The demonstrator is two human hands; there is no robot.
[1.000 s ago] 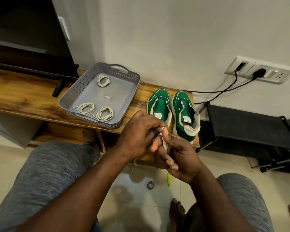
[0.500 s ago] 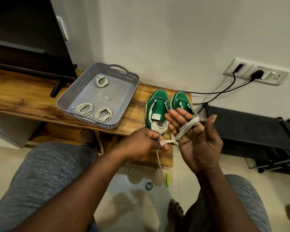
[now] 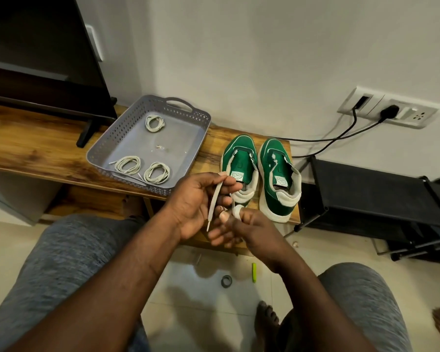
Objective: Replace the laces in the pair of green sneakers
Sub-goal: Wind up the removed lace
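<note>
Two green sneakers with white soles stand side by side on the wooden bench, the left sneaker and the right sneaker, both without laces. In front of them my left hand pinches a flat cream lace near its upper end, and the lace's tip hangs down. My right hand has the same lace wound around a finger. A grey perforated tray to the left holds three coiled cream laces.
A black TV stands on the bench at the left. A black shoe rack is on the right, with cables running to a wall socket. On the floor lie a small ring and a yellow-green stick.
My right hand has dropped from an open raised palm to a lower, turned-over pose with the lace wrapped on a finger. My left hand has lifted the lace end higher.
</note>
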